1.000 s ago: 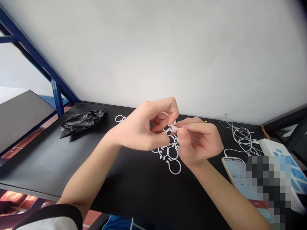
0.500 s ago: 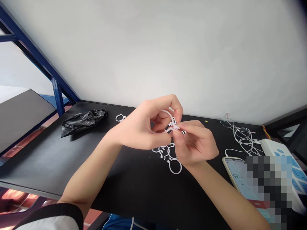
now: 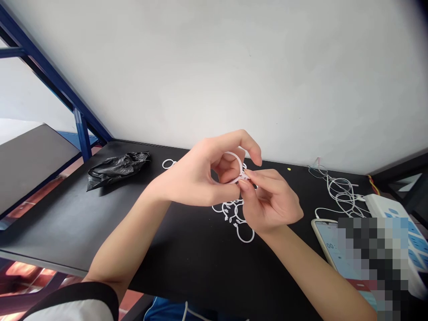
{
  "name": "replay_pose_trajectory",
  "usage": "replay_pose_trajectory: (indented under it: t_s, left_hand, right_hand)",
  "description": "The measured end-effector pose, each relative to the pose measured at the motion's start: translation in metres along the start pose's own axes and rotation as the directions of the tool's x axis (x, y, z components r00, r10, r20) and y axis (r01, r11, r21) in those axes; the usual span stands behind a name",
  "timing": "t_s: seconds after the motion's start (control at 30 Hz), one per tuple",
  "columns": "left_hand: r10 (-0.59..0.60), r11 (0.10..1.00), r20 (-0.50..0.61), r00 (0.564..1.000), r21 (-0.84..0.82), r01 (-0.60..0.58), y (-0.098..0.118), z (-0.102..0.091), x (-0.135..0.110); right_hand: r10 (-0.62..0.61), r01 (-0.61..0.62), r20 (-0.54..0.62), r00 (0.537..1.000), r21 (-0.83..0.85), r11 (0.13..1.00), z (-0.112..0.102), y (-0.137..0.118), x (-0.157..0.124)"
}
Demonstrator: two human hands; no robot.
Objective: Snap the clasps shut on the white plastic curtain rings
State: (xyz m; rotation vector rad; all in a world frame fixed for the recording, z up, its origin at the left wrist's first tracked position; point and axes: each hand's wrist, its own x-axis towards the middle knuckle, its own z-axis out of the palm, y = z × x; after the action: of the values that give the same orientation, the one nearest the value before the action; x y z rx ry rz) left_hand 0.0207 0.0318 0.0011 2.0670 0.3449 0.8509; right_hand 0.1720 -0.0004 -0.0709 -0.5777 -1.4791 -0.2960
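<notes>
Between both hands is a thin white plastic ring [image 3: 238, 159] with a small clasp-like joint. My left hand [image 3: 210, 174] curls round it, thumb along its lower side and the index finger lifted and bent above. With thumb and fingertips, my right hand [image 3: 272, 194] pinches the ring at its joint. Part of the ring is hidden by my left fingers. Several similar white rings [image 3: 245, 241] lie in a loose pile on the black table [image 3: 187, 263] below the hands, partly covered by them. Another white ring [image 3: 168, 164] rests further left, behind my left wrist.
A crumpled black plastic bag [image 3: 117, 169] lies at the table's back left. On the right are a phone [image 3: 326, 240], tangled white cables [image 3: 344, 194] and a white power strip [image 3: 384, 207]. A pale wall [image 3: 214, 80] rises behind the table; a blue metal frame [image 3: 80, 129] stands left.
My left index finger has lifted away from the ring's joint. The ring's two ends, apart before, now meet at my right fingertips, and its outline looks rounder.
</notes>
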Motion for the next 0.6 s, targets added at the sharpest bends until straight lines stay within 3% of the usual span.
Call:
replay_pose_trajectory:
  t_s: [0.23,0.43,0.6]
  left_hand:
    - [0.021,1.000,-0.065,0.998,-0.005,-0.022,-0.002,0.003,0.003]
    - [0.032,0.995,0.048,0.998,-0.096,-0.028,-0.004,0.001,0.002]
    - [-0.019,0.996,-0.078,0.997,-0.089,0.012,-0.004,0.014,0.006]
  right_hand:
    - [0.063,-0.064,-0.102,0.993,-0.004,0.998,-0.001,-0.001,0.004]
    - [0.078,-0.073,-0.113,0.991,0.050,0.996,-0.001,-0.002,0.009]
    - [0.134,-0.127,-0.097,0.986,0.075,0.989,0.000,-0.001,0.012]
